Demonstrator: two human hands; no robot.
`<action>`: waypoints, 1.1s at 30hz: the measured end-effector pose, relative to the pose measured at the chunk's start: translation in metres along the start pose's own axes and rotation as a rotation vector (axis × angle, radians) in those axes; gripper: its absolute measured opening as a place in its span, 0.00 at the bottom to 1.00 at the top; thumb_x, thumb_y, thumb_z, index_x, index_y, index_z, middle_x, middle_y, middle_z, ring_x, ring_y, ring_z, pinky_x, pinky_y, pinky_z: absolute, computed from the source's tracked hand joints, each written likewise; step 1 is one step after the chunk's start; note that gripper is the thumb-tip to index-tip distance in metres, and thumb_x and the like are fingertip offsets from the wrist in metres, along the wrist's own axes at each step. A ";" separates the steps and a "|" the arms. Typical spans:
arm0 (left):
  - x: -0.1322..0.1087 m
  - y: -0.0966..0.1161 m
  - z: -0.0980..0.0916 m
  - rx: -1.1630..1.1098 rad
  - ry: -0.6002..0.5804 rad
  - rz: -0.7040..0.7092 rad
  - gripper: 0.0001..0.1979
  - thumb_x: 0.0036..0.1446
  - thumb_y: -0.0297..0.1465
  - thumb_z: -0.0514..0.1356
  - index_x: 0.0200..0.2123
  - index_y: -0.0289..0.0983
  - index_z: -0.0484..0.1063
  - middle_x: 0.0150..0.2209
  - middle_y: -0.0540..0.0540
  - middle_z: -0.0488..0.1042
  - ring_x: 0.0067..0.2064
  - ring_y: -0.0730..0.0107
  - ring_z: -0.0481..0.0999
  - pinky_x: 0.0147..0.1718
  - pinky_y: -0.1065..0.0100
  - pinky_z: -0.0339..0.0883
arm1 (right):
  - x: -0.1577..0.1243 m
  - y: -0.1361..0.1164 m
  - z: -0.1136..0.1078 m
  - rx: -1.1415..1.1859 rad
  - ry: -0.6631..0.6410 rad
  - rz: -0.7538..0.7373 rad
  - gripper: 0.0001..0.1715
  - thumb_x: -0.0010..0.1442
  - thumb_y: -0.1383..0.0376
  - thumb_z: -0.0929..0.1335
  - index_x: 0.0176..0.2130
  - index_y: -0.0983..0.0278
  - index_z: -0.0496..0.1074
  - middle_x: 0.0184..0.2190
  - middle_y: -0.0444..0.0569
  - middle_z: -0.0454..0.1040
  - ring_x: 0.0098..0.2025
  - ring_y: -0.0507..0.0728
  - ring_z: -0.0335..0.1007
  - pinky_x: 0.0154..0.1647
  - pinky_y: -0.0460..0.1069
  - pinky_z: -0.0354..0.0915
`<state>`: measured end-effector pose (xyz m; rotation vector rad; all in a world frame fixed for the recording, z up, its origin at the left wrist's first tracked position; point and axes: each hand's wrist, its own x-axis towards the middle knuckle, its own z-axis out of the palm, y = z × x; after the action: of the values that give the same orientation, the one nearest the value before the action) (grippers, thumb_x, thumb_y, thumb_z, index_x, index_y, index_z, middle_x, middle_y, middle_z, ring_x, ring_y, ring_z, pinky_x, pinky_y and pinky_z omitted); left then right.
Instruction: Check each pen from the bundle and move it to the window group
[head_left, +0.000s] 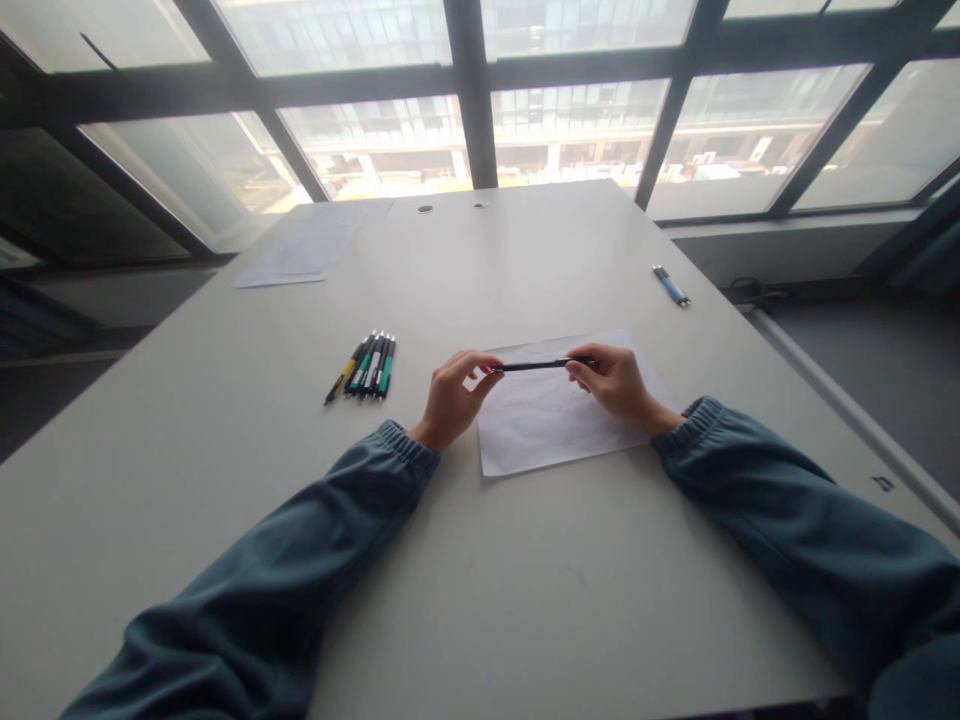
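Observation:
Stretched level between my two hands is a black pen (pixel 534 366), held above a white sheet of paper (pixel 540 430). The fingertips of my left hand (pixel 456 390) pinch its left end. At the other end, the thumb and fingers of my right hand (pixel 613 380) close on the pen near its clip. Left of my left hand, several pens (pixel 369 366) with black, green, white and yellow parts lie side by side on the white table (pixel 405 560).
Toward the table's right edge lie blue pens (pixel 670 286), close together. More white paper (pixel 296 250) is at the far left. Round table fittings (pixel 425 209) sit near the far edge, in front of large windows (pixel 577 135).

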<state>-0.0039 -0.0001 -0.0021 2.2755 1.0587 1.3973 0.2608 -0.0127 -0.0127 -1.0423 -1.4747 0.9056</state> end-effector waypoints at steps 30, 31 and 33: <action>0.000 0.002 0.000 0.013 0.000 -0.023 0.05 0.63 0.33 0.65 0.38 0.37 0.77 0.34 0.48 0.79 0.34 0.71 0.77 0.35 0.68 0.71 | 0.002 -0.003 -0.002 -0.039 0.028 -0.028 0.23 0.58 0.49 0.75 0.42 0.65 0.78 0.27 0.47 0.76 0.28 0.53 0.71 0.27 0.47 0.65; 0.000 0.002 0.000 0.019 0.008 -0.028 0.05 0.63 0.33 0.65 0.38 0.37 0.77 0.33 0.48 0.79 0.33 0.71 0.77 0.35 0.69 0.71 | 0.001 -0.004 -0.002 -0.019 0.024 -0.036 0.23 0.58 0.51 0.75 0.45 0.65 0.77 0.29 0.47 0.76 0.30 0.53 0.72 0.29 0.47 0.67; 0.000 0.001 0.000 0.026 0.027 -0.039 0.06 0.63 0.34 0.65 0.38 0.37 0.78 0.33 0.48 0.79 0.33 0.72 0.77 0.35 0.69 0.71 | 0.001 -0.005 -0.001 0.035 0.015 -0.045 0.26 0.57 0.53 0.76 0.50 0.63 0.73 0.32 0.47 0.76 0.34 0.54 0.73 0.31 0.47 0.68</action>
<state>-0.0035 -0.0009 -0.0009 2.2475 1.1302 1.4104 0.2614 -0.0136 -0.0078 -0.9846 -1.4595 0.8865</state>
